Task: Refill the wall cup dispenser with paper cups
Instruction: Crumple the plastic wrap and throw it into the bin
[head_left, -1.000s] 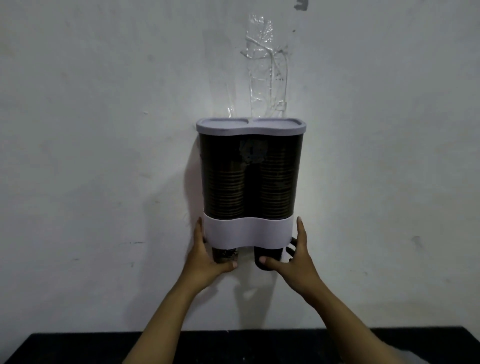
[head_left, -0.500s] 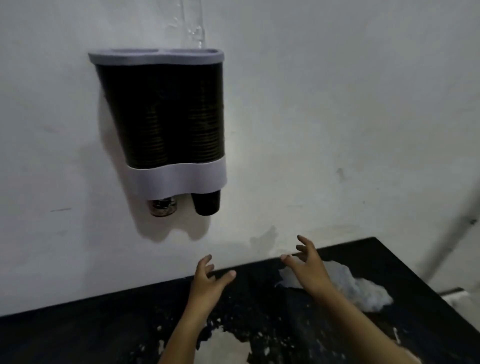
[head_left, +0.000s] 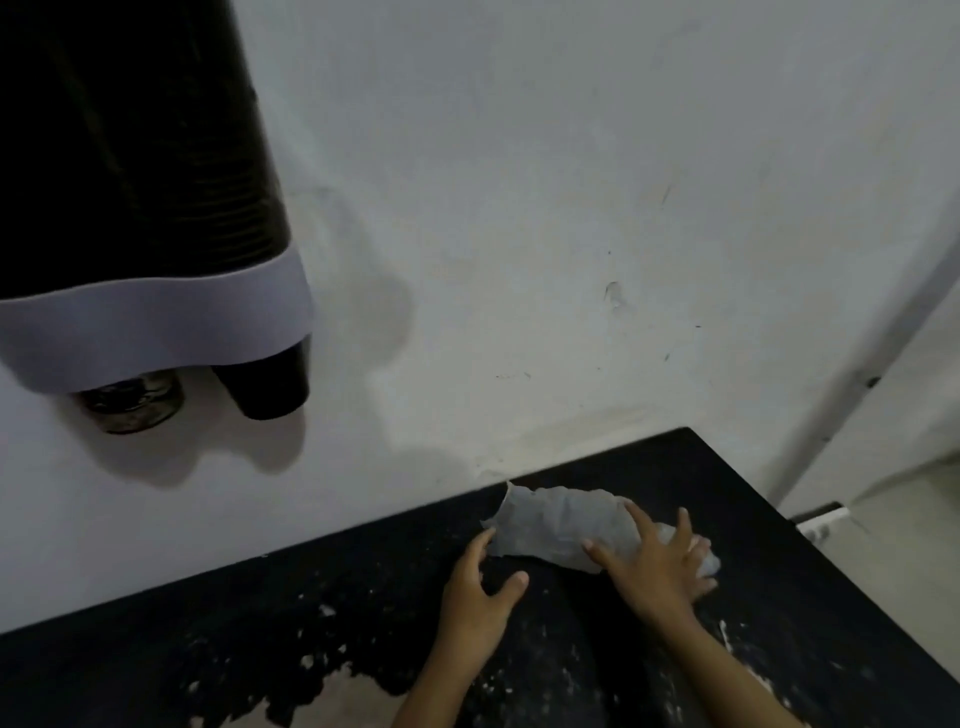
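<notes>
Wall cup dispenser (head_left: 150, 312) at far left, fixed to the white wall (head_left: 571, 208), only its lower part in frame. Dark see-through body shows stacked cup rims inside; pale band wraps the bottom. Two cups poke out below the band: a patterned one (head_left: 130, 402) on the left, a plain black one (head_left: 270, 387) just beside it on the right. Both hang well above the tabletop (head_left: 208, 623).

Tabletop is black, worn, with pale chipped patches near the front edge.

Left hand (head_left: 478, 592) lies low over the tabletop, grip wide, fingers spread and relaxed; the forefinger tip is at the left end of a crumpled clear plastic wrapper (head_left: 550, 525), holding nothing.

Wrapper lies on the tabletop near the wall, well right of and below the dispenser. Cannot tell what is inside it.

Right hand (head_left: 654, 561) rests on the wrapper's right half, fingers straight and splayed, pressing flat on it, grip wide.
</notes>
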